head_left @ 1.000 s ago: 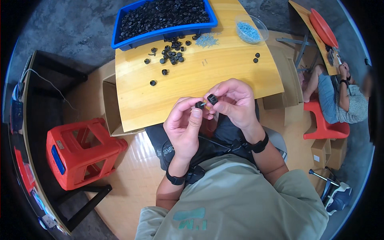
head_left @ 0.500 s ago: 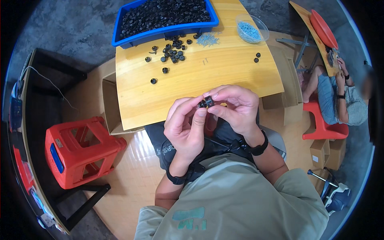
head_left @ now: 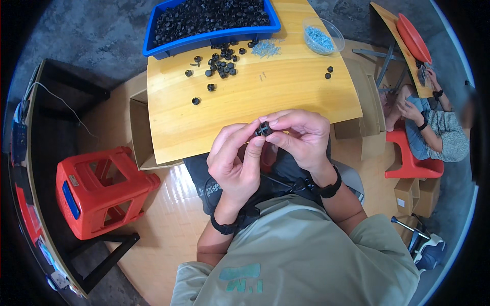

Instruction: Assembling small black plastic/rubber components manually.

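A small black round part [head_left: 263, 128] is pinched between the fingertips of the left hand [head_left: 236, 162] and the right hand [head_left: 300, 136], both closed around it just over the near edge of the wooden table [head_left: 286, 92]. Beyond the hands, loose black parts [head_left: 220, 65] are scattered on the tabletop, and further off a blue tray [head_left: 212, 38] filled with the same parts is seen. A clear bowl of small screws [head_left: 320, 36] is placed beyond the right hand. A red plastic stool [head_left: 102, 191] stands well to the left.

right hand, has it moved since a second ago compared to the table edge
Yes. The right hand has dropped slightly toward the body, off the wooden table edge, closing on the small black part against the left hand.
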Tool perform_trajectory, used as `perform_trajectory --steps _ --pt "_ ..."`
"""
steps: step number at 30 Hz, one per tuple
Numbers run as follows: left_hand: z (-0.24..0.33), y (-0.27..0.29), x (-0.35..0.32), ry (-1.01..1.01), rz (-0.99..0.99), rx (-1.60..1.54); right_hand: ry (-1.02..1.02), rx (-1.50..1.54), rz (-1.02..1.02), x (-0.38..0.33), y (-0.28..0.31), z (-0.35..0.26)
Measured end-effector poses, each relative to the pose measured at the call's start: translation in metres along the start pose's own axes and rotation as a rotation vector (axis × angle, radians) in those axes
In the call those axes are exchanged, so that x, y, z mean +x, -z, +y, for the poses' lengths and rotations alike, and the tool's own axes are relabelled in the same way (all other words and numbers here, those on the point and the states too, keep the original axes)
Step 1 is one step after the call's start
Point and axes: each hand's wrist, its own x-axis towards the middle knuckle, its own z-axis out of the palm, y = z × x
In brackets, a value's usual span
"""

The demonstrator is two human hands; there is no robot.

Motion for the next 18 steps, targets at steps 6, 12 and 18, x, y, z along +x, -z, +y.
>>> perform_trajectory --steps 6,12,18 --pt "0.002 0.001 0.001 -0.008 0.014 0.038 0.0 -0.035 -0.006 0.0 0.0 -0.001" --pt "0.009 0.008 0.01 -0.155 -0.087 0.272 0.038 -0.205 -0.026 0.0 0.004 -0.003" --pt "0.01 0.013 0.008 -0.047 -0.115 0.243 -0.069 -0.255 -0.089 0.003 0.002 -0.015"
